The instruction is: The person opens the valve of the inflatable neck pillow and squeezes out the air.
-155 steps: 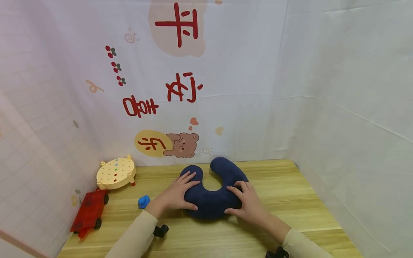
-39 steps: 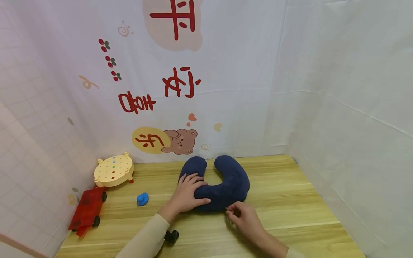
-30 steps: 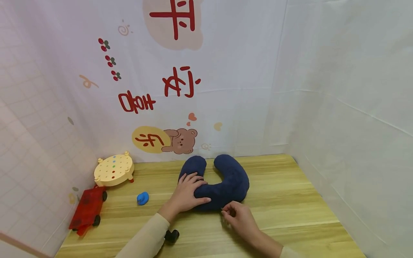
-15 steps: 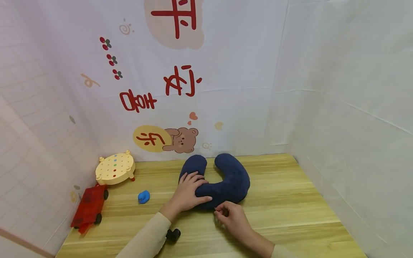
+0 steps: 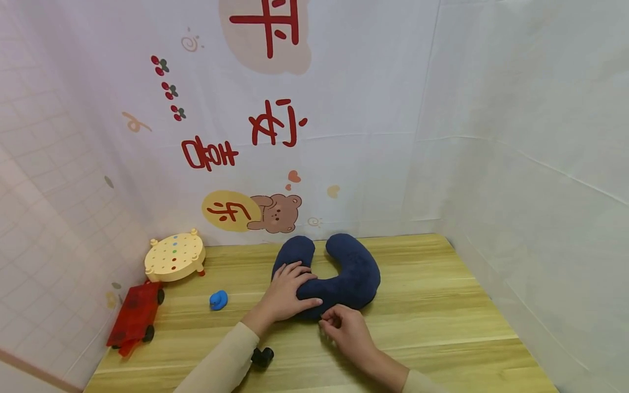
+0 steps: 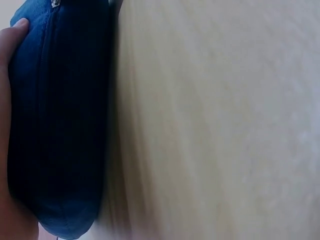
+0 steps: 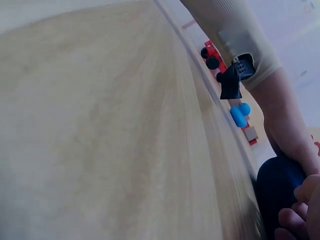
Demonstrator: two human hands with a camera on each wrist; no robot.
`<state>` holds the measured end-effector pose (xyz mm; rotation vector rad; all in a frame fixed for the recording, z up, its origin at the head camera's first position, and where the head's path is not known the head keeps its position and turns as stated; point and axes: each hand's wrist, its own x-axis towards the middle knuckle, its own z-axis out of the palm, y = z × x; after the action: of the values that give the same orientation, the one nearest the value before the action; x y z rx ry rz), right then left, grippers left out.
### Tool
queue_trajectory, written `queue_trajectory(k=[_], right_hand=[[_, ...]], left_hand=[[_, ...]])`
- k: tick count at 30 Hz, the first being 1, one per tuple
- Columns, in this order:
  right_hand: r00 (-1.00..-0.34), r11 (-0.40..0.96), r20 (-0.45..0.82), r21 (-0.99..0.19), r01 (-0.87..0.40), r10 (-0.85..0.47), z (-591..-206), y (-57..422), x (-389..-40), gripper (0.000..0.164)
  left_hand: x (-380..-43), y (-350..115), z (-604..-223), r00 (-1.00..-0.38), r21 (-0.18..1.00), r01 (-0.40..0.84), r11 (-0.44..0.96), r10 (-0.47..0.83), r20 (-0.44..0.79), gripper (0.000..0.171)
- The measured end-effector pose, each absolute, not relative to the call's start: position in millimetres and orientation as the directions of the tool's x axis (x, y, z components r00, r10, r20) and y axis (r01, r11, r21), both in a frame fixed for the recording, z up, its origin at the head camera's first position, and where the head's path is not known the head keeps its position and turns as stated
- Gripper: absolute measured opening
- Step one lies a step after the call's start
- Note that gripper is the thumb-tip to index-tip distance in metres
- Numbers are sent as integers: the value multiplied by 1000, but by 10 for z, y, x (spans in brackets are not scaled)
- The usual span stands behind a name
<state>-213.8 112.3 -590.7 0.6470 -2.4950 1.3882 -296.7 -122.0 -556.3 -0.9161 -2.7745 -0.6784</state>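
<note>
A navy U-shaped neck pillow [image 5: 351,273] lies on the table, its two ends toward the back wall. My left hand [image 5: 287,292] rests spread on its left part, fingers fairly straight and thumb [image 6: 14,37] pressing the near side. A seam runs along the pillow's near side, and a small metal zipper pull [image 6: 55,3] shows at the top of the left wrist view. My right hand [image 5: 351,330] is at the pillow's near edge, thumb and forefinger pinching the zipper pull, which the fingers mostly hide. In the right wrist view, curled fingers [image 7: 295,220] touch the pillow's side.
Left of the pillow sits a small blue toy duck [image 5: 218,299]. A red toy cart [image 5: 135,316] with black wheels and a round cream pegged board [image 5: 175,256] stand at the far left. White printed cloth [image 5: 368,109] walls the wooden table [image 5: 442,305].
My right hand goes from the pillow's right side to its near edge, then slides left along the seam toward my left hand. The pillow has turned slightly; the left hand stays on it.
</note>
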Motion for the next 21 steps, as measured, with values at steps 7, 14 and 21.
queue_trajectory(k=[7, 14, 21], right_hand=[[-866, 489, 420, -715, -500, -271, -5876, 1006, -2177, 19], [-866, 454, 413, -738, -499, -282, -5902, 1045, -2183, 25], [-882, 439, 371, -767, -467, -290, -5877, 1110, -2204, 23]], left_hand=[[-2973, -1217, -5548, -815, 373, 579, 725, 517, 261, 69], [-3096, -1396, -5482, -735, 326, 677, 659, 627, 259, 75], [-3429, -1661, -5533, -633, 245, 774, 584, 712, 305, 62]])
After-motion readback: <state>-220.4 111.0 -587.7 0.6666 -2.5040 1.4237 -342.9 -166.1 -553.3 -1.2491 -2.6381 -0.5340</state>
